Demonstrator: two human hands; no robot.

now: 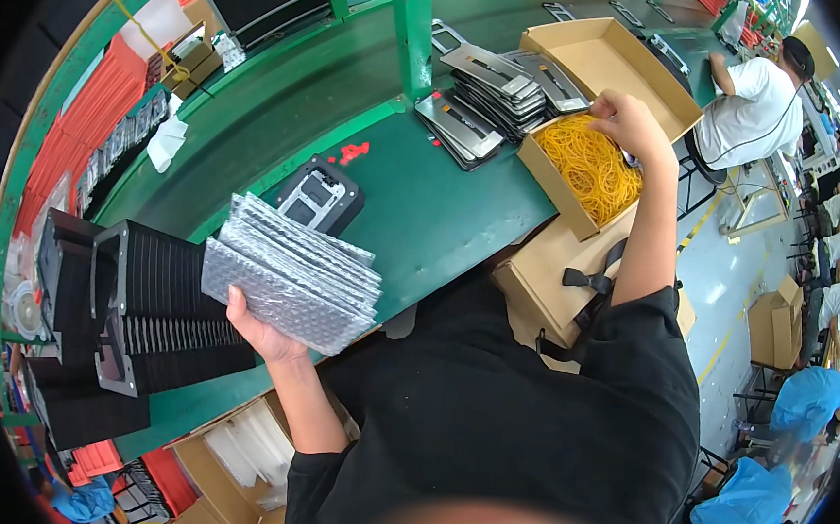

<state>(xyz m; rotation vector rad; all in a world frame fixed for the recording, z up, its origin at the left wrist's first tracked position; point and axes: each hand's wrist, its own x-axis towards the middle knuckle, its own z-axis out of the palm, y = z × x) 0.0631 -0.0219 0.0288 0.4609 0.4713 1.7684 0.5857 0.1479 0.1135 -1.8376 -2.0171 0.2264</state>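
Observation:
My left hand (264,329) grips the lower edge of a thick stack of bubble-wrap pouches (292,277), its thumb lying across the near face. The stack is held tilted above the bench, left of my body. Over at the right, my right hand (632,126) hovers at the far end of an open cardboard box of yellow rubber bands (587,167). Its fingers are curled together; whatever is between them, if anything, cannot be made out. Beyond the stack, a black block-shaped fixture with a light metal frame (319,197) rests on the green bench.
Flat metal panels (496,82) lie piled beside the rubber-band box, near an open cardboard tray (619,62). Black slotted racks (169,293) stand at the left. A green post (412,33) rises from the bench's far side. A co-worker in white (757,110) sits at the right.

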